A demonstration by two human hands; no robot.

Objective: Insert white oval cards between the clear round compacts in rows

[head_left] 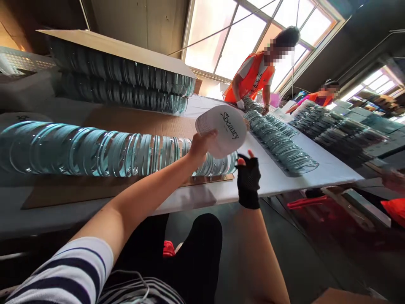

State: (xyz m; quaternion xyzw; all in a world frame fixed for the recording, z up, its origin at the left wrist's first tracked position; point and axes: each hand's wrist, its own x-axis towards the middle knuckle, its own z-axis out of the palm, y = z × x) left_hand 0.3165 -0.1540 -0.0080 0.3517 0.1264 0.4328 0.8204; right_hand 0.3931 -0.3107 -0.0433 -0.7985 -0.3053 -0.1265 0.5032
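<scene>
My left hand [201,145] is bare and closed around a thick stack of round white cards [226,128], held up above the table. Dark lettering is printed on the top card. Just below and right of the stack is my right hand [248,177], in a black fingerless glove, its fingers apart and partly bent with nothing seen in them. Behind my left hand, a long row of clear round glass pieces [95,150] lies on its side on a flat cardboard sheet [60,194]. The row's right end is partly hidden by my hand and the cards.
Two stacked rows of glass pieces [126,80] lie under a cardboard sheet [120,48] at the back left. Across the white table [329,169], a co-worker [251,78] in an orange vest handles another glass row [281,145]. A second person [319,98] is farther right.
</scene>
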